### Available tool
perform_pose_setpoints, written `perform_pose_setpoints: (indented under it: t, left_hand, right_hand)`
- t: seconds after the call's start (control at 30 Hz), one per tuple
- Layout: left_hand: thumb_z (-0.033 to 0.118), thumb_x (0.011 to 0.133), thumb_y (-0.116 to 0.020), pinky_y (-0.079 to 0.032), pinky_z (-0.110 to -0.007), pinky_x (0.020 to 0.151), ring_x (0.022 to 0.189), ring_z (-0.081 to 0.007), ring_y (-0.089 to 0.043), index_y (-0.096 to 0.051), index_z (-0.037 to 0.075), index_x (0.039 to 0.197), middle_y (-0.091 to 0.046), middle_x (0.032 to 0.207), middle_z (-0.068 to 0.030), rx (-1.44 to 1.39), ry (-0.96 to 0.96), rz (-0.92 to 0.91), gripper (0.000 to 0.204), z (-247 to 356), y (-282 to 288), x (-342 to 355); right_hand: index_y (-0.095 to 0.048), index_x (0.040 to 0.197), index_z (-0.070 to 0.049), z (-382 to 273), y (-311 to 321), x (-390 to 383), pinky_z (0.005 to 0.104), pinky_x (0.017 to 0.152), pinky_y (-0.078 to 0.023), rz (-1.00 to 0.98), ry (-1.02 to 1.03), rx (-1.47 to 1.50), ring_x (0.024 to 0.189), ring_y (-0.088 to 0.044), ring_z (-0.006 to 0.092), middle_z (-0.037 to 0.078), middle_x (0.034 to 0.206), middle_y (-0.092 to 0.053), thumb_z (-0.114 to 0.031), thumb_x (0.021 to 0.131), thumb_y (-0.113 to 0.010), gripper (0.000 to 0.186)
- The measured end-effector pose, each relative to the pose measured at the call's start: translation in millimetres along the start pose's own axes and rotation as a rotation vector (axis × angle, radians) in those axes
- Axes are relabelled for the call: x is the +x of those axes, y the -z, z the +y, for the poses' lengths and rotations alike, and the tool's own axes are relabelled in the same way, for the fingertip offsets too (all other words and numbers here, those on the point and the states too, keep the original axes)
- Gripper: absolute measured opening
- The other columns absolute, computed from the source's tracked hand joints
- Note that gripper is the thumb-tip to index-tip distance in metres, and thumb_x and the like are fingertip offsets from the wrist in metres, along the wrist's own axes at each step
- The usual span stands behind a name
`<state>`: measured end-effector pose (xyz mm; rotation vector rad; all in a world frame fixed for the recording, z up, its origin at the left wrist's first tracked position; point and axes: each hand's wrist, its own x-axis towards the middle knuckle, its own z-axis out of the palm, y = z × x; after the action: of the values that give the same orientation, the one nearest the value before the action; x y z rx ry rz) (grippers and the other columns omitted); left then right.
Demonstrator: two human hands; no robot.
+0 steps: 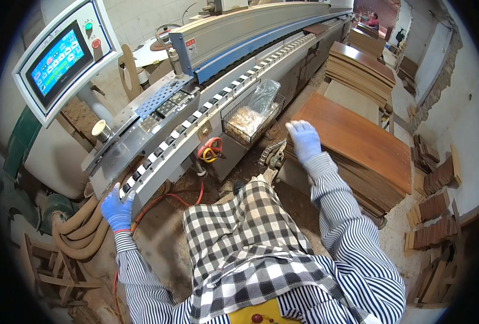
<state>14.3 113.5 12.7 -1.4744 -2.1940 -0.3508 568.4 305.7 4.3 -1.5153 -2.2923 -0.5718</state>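
My left hand point(118, 209), in a blue glove with pale fingertips, is at the near end of the machine's roller rail point(166, 144). Its thumb and fingers are set on either side of the rail's end. My right hand point(306, 141), gloved the same way, is at the left edge of a stack of reddish-brown wooden panels point(353, 143). Its fingers stretch forward with nothing visible in them; whether they touch the top panel I cannot tell. The long machine point(250, 40) has a grey and blue beam above the row of black and white rollers.
A control screen point(58, 62) stands at the upper left. A wire basket point(253, 121) with plastic bags hangs on the machine's side, near a red and yellow hose coil point(210, 150). More panels point(358, 70) are stacked farther back. Another person point(372, 21) is in the distance.
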Motion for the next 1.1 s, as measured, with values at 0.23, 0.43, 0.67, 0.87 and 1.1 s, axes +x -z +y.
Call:
perform_pose_setpoints:
  t: [0.23, 0.43, 0.67, 0.87, 1.1]
  left_hand:
    - [0.056, 0.073, -0.071, -0.048, -0.042, 0.073, 0.081, -0.0277, -0.064, -0.063, 0.012, 0.119, -0.066, 0.086, -0.0117, -0.021, 0.007, 0.031, 0.064, -7, 2, -8]
    - [0.056, 0.071, -0.072, -0.048, -0.042, 0.068, 0.076, -0.0266, -0.064, -0.065, 0.012, 0.113, -0.067, 0.079, -0.0103, -0.079, -0.025, 0.099, 0.062, -1, 0, -7]
    - [0.057, 0.073, -0.071, -0.048, -0.041, 0.075, 0.082, -0.0268, -0.064, -0.064, 0.009, 0.114, -0.067, 0.086, -0.0115, -0.063, 0.028, 0.031, 0.064, 5, 9, -7]
    - [0.056, 0.074, -0.071, -0.047, -0.041, 0.078, 0.085, -0.0269, -0.064, -0.064, 0.010, 0.116, -0.067, 0.088, -0.0116, -0.088, 0.068, -0.034, 0.063, 6, 18, -8]
    - [0.053, 0.077, -0.069, -0.044, -0.042, 0.089, 0.092, -0.0277, -0.063, -0.054, 0.008, 0.130, -0.066, 0.095, -0.0121, -0.094, 0.054, -0.187, 0.070, 5, 29, -4]
  right_hand:
    - [-0.062, 0.111, -0.007, -54, 81, -91, 0.0415, 0.096, -0.045, 0.238, -0.015, 0.335, 0.104, -0.059, 0.0303, 0.012, 0.111, -0.063, -0.010, 0.079, -0.064, 0.032]
    - [-0.053, 0.082, -0.010, 48, 44, -172, 0.0251, 0.051, -0.041, 0.394, -1.203, 2.105, 0.057, -0.047, 0.0118, 0.008, 0.078, -0.061, -0.058, 0.083, -0.066, 0.050]
    - [-0.056, 0.094, -0.014, 62, 34, -182, 0.0259, 0.052, -0.041, 0.514, -1.235, 1.897, 0.055, -0.053, 0.0136, 0.006, 0.072, -0.062, -0.039, 0.092, -0.061, 0.025]
    - [-0.055, 0.110, -0.012, 22, 80, -195, 0.0289, 0.052, -0.044, 0.579, -1.340, 2.110, 0.056, -0.055, 0.0174, 0.006, 0.079, -0.062, -0.046, 0.084, -0.069, 0.044]
    - [-0.061, 0.094, -0.010, 29, 66, -212, 0.0288, 0.050, -0.047, 0.590, -1.320, 1.930, 0.052, -0.054, 0.0138, 0.002, 0.069, -0.062, -0.025, 0.089, -0.067, 0.018]
